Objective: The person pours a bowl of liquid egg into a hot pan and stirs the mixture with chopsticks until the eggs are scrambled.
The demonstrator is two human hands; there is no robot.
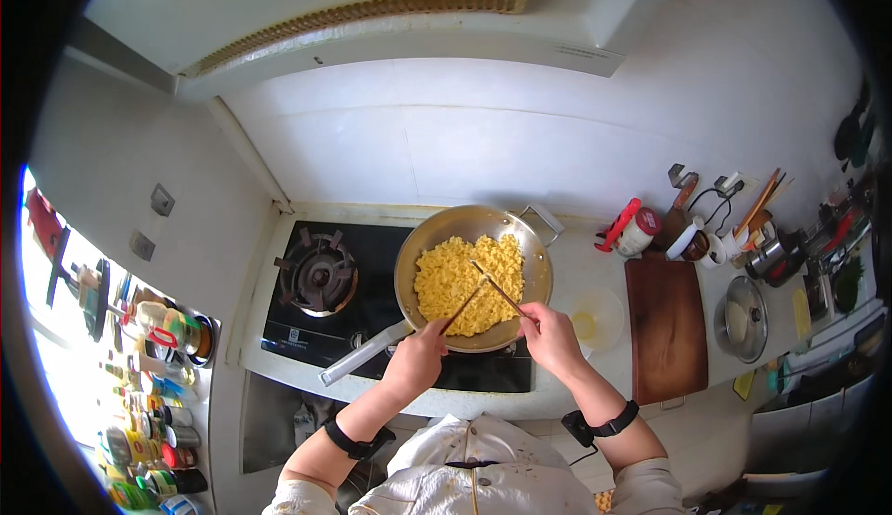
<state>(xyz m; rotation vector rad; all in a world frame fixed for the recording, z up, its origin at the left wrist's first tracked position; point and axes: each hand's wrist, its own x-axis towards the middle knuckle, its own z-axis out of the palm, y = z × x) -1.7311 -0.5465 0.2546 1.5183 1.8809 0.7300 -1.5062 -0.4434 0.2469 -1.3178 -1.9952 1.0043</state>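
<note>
A metal wok [535, 285] with a long handle sits over the right side of the black gas hob. Crumbled scrambled egg [453, 274] covers much of its inside. My left hand [417, 360] grips one dark chopstick [461, 311] at the wok's near left rim. At the near right, my right hand [550, 337] holds another chopstick [498, 288]. The two sticks slant inward and their tips meet or cross above the egg; whether they touch is unclear.
An unused burner [320, 274] lies left of the wok. To the right are a translucent bowl [605, 316], a wooden cutting board [667, 334], a red-lidded jar [637, 232] and a glass-lidded pot [744, 320]. Bottles and jars [164, 403] line the left ledge.
</note>
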